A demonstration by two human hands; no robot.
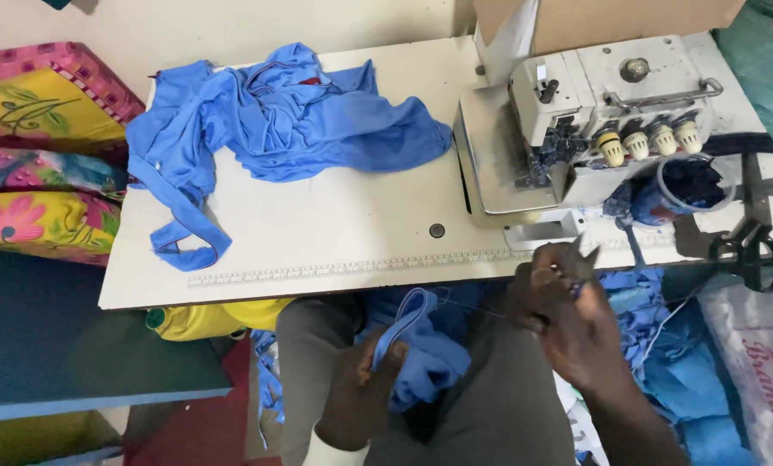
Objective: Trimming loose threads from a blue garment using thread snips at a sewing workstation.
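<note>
While seated at a white sewing table (317, 224), a person holds a small piece of blue knit fabric (421, 349) in the lap.

Left hand (365, 384), at six o'clock in the view, has its fingers closed around the fabric's folded strip edge. Right hand (563, 302), at about four o'clock, is pinched shut on small metal thread snips (586, 259) — tips pointing up towards the table edge. A thin thread runs between the two hands. At twelve o'clock lies a crumpled blue garment (291, 116); at two o'clock stands a cream overlock sewing machine (593, 103), with black-handled scissors (753, 250) at three o'clock.
</note>
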